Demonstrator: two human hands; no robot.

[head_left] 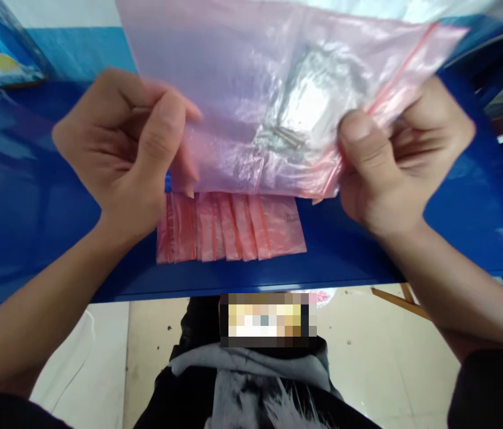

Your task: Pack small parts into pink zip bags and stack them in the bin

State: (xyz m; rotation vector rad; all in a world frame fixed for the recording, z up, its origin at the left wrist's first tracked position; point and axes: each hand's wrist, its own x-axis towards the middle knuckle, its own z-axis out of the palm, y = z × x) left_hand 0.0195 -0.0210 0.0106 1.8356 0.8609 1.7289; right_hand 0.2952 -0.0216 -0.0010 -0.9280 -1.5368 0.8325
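our right grip [394, 143] is closed on the pink bag [215, 77], thumb pressed on the film beside the red zip strip [403, 68]; our left grip [130, 137] is closed on the opposite side, some of its fingers showing through the film. we have the bag held up above the blue worktop [23, 208], its lower edge overlapping, in our view, a row of smaller pink bags [233, 229] lying flat.

we judge it light, thin and limp, with slick film that could slide under dry fingertips. a shiny clear packet [322, 89] and a few slim metal-looking pieces [291, 136] show through near the zip end, so we expect most of the weight there, and hard ends might poke the film. we'd best take it by the two opposite edges, pinching the firmer zip end and keeping pressure off the pieces. whether the zip is sealed, we cannot tell.
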